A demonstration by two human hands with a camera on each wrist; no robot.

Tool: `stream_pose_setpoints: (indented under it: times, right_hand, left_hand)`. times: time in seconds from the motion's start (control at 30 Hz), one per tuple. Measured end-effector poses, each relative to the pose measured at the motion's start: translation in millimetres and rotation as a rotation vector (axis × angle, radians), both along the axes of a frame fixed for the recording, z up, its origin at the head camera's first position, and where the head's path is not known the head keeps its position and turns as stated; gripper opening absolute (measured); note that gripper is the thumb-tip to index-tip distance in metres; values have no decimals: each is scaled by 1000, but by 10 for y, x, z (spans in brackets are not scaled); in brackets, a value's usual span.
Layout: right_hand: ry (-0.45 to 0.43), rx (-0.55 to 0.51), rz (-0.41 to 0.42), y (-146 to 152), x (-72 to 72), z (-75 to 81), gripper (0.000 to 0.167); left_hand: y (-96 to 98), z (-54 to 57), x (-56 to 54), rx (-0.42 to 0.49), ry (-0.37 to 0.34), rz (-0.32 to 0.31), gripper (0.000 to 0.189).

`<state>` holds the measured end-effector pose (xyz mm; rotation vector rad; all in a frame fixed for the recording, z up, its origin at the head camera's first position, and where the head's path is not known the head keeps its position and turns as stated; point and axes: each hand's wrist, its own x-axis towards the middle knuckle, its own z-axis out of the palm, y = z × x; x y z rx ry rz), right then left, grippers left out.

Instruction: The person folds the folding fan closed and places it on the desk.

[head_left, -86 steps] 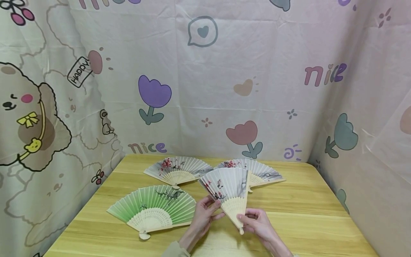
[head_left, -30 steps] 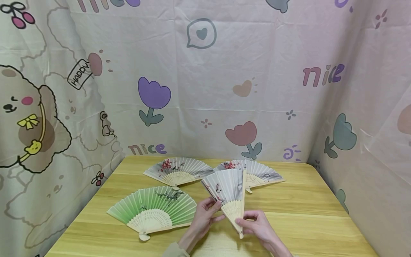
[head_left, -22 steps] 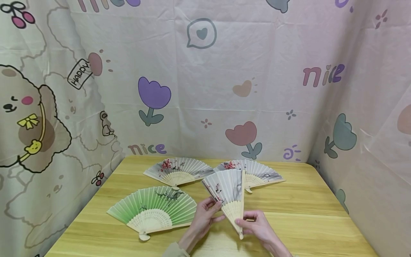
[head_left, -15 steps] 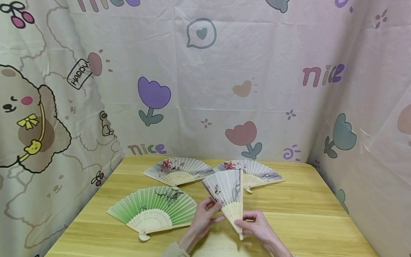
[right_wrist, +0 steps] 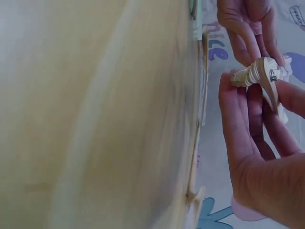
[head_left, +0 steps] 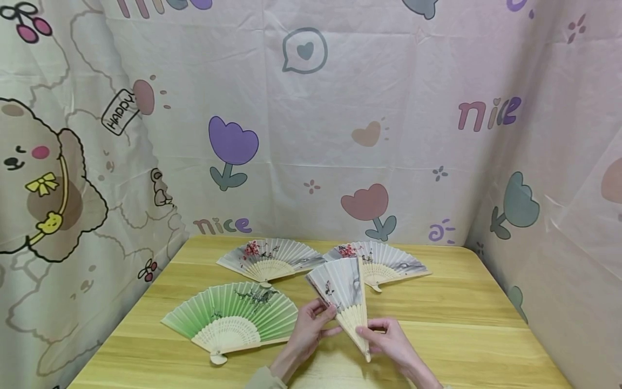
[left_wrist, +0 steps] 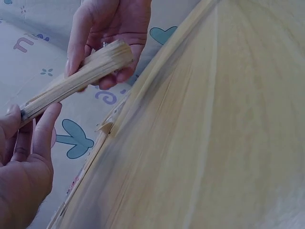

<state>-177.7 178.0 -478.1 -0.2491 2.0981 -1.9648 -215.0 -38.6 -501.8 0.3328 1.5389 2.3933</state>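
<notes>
A partly folded hand fan (head_left: 342, 292), pale grey with small dark birds and bare light ribs, is held up over the table in the head view. My left hand (head_left: 311, 327) pinches its left edge where the leaf meets the ribs. Lower down, near the pivot, my right hand (head_left: 391, 343) grips the ribs with its thumb on top. Seen edge-on in the left wrist view, the fan's ribs (left_wrist: 78, 76) form a thick stack between both hands. The right wrist view shows the pivot end of the fan (right_wrist: 267, 78) with its rivet.
A spread green fan (head_left: 233, 316) lies left of my hands on the wooden table (head_left: 466, 346). Two spread grey fans with red blossoms, a back-left fan (head_left: 269, 259) and a back-right fan (head_left: 389, 262), lie near the rear edge. Patterned cloth (head_left: 311, 129) hangs behind.
The held fan has narrowed, its right guard rib swinging left while the left edge stays in about the same place. My right thumb has shifted slightly up the ribs in the last half second.
</notes>
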Motion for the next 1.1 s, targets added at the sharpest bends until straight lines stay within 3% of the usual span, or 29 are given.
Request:
stream_pose_setpoints:
  times: [0.13,0.23,0.5,1.1]
  right_hand:
    - [88,107,-117,-34,-29,36,32]
    - [146,160,-159,-47,-48,63,29]
    - [201,244,-169,-72,-84,91,23]
    - [245,248,-126,-67,-89,50,20]
  left_hand:
    - [6,3,3,-1,7,7,51]
    - [11,15,8,-11,4,16,52]
    - [33,19,7,-36,0,48,50]
    - [53,-9,2,-52,7,46,48]
